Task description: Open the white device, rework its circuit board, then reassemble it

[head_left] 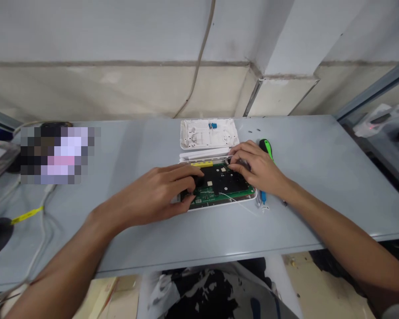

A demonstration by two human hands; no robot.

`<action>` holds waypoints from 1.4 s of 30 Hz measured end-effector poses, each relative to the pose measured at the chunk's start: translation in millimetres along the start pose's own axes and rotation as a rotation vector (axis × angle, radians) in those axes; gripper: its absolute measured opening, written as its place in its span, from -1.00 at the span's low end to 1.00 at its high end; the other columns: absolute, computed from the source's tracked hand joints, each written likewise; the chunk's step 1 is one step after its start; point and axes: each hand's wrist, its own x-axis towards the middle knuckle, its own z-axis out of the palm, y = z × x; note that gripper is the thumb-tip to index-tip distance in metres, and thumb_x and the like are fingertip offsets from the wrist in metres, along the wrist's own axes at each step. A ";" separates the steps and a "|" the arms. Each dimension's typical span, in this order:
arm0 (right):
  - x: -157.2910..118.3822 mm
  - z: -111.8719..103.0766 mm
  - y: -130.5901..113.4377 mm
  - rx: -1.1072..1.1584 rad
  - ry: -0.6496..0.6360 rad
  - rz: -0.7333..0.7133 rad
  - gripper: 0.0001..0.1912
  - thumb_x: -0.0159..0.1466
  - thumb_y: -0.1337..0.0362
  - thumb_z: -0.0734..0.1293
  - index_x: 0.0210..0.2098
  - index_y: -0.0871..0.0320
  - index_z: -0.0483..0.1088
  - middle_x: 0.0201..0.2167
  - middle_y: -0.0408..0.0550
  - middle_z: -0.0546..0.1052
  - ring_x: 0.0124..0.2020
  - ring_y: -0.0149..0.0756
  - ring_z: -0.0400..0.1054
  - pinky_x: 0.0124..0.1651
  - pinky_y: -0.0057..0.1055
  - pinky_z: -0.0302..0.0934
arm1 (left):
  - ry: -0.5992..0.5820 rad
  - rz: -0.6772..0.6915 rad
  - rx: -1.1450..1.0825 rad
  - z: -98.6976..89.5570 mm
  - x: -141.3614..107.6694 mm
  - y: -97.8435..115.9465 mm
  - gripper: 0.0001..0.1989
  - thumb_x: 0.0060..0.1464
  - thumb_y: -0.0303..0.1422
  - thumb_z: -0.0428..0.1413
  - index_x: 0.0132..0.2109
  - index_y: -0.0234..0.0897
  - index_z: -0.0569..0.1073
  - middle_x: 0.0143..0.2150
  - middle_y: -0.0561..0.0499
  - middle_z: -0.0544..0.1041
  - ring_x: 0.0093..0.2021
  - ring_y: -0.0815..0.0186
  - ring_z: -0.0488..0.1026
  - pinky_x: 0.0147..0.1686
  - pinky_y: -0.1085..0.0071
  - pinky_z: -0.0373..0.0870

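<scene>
A green circuit board (pixel 242 193) with a black cover plate (pixel 232 184) lies in a shallow white housing (pixel 219 204) in front of me. A yellow connector strip (pixel 202 164) runs along its far edge, and a thin pale wire trails off its near side. My left hand (pixel 166 188) curls over the board's left end, thumb at the near side and fingers at the far side. At the far right corner my right hand (pixel 252 164) is closed, thumb and fingers pinched together; what lies between them is hidden.
Behind the housing lies a white plastic cover (pixel 204 137) with a blue part on it. A green-and-black screwdriver (pixel 266 147) rests beside my right hand, small screws (pixel 254 130) behind it. Cables (pixel 41 230) and a pixelated device (pixel 60 153) occupy the left side.
</scene>
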 end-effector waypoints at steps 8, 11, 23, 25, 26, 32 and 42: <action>-0.7 -0.8 1.4 0.058 -0.035 0.031 -0.87 0.46 0.22 0.35 -0.23 0.07 0.49 -0.01 0.03 0.58 0.05 -0.06 0.40 0.14 -0.02 0.31 | 0.038 -0.045 -0.137 3.4 1.1 6.5 -0.90 0.22 -0.49 0.14 -0.26 -0.23 0.52 0.10 -0.06 0.69 -0.15 0.26 0.69 -0.17 0.38 0.56; 1.1 0.5 4.4 0.057 -0.048 0.031 -0.88 0.45 0.22 0.35 -0.22 0.07 0.50 -0.01 0.03 0.59 0.06 -0.06 0.42 0.16 -0.02 0.31 | 0.032 -0.081 -0.196 6.3 0.9 5.0 -0.91 0.16 -0.49 0.16 -0.29 -0.22 0.53 0.08 -0.03 0.70 -0.14 0.25 0.70 -0.15 0.38 0.56; -75.8 -34.6 -113.5 0.761 0.265 0.726 -0.70 0.44 0.01 0.38 0.11 -0.11 0.52 -0.46 -0.13 0.60 -0.51 -0.21 0.48 -0.49 -0.25 0.40 | -0.005 -0.244 -0.301 -1.0 7.3 17.2 -0.91 0.11 -0.42 0.18 -0.38 -0.23 0.49 -0.01 0.02 0.73 -0.13 0.23 0.68 -0.19 0.40 0.49; -90.9 -14.0 -132.7 0.941 0.182 0.800 -0.39 0.40 0.00 0.43 0.38 -0.16 0.28 -0.19 -0.06 0.68 -0.26 -0.10 0.63 -0.25 -0.11 0.59 | -0.013 -0.262 -0.272 -0.6 9.2 24.2 -0.92 0.09 -0.40 0.18 -0.38 -0.23 0.51 -0.03 0.02 0.73 -0.17 0.23 0.67 -0.18 0.38 0.49; -92.9 -3.0 -137.5 0.999 0.178 0.807 -0.26 0.39 0.00 0.44 0.47 -0.19 0.14 -0.10 -0.05 0.68 -0.16 -0.09 0.65 -0.12 -0.06 0.61 | -0.013 -0.269 -0.255 0.2 10.4 27.9 -0.93 0.09 -0.40 0.19 -0.37 -0.23 0.52 -0.05 0.02 0.73 -0.17 0.22 0.67 -0.16 0.37 0.50; -68.7 25.3 -128.2 1.005 0.399 0.853 0.06 0.29 -0.09 0.49 0.58 -0.05 -0.11 -0.47 -0.20 0.56 -0.53 -0.14 0.54 -0.58 -0.21 0.50 | 0.018 -0.248 -0.176 12.6 17.4 49.5 -0.89 0.06 -0.46 0.19 -0.42 -0.23 0.49 -0.01 0.01 0.72 -0.06 0.16 0.69 -0.10 0.32 0.53; -72.7 31.3 -110.9 0.931 0.388 0.841 0.18 0.24 0.01 0.55 0.59 0.00 -0.20 -0.13 0.03 0.67 -0.18 -0.02 0.64 -0.06 0.06 0.63 | 0.144 -0.423 -0.181 28.2 15.7 72.9 -0.81 0.32 -0.33 0.09 -0.25 -0.21 0.56 -0.11 -0.02 0.72 -0.22 0.22 0.67 -0.21 0.31 0.56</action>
